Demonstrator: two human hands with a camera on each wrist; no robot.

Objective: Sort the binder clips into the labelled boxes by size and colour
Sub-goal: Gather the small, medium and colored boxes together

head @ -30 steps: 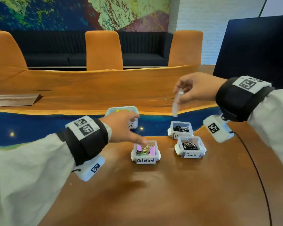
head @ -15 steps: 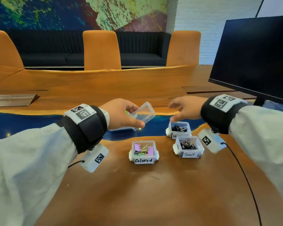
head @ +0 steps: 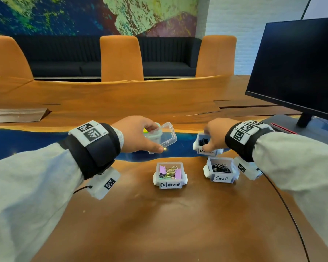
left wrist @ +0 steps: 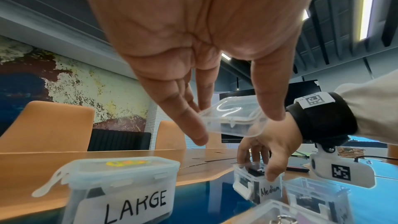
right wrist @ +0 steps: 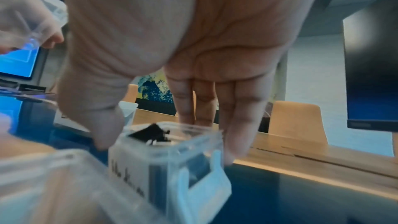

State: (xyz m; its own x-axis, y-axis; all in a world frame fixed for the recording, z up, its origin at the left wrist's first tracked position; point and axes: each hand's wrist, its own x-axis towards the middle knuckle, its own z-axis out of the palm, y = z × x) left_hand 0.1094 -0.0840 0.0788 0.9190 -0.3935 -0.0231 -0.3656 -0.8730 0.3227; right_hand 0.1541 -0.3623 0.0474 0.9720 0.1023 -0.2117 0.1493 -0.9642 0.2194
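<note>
My left hand (head: 157, 138) pinches a clear plastic lid (head: 164, 137) between thumb and fingers, tilted above the blue strip of the table. In the left wrist view the lid (left wrist: 233, 122) hangs over the closed LARGE box (left wrist: 120, 176). My right hand (head: 208, 138) grips the open Medium box (head: 201, 148) from above, thumb on the label side, fingers on the far side; black clips (right wrist: 150, 134) lie inside it. The open Colored box (head: 169, 184) holds purple and gold clips. To its right, the open Small box (head: 221, 178) holds black clips.
A dark monitor (head: 301, 69) stands at the right on its base. A black cable (head: 292, 214) runs down the table's right side. Beyond the blue strip rises a wooden ledge (head: 121, 95), with orange chairs (head: 121, 57) behind it.
The clear lid passed from my right hand to my left hand. My right hand then dropped onto the Medium box and took hold of it.
</note>
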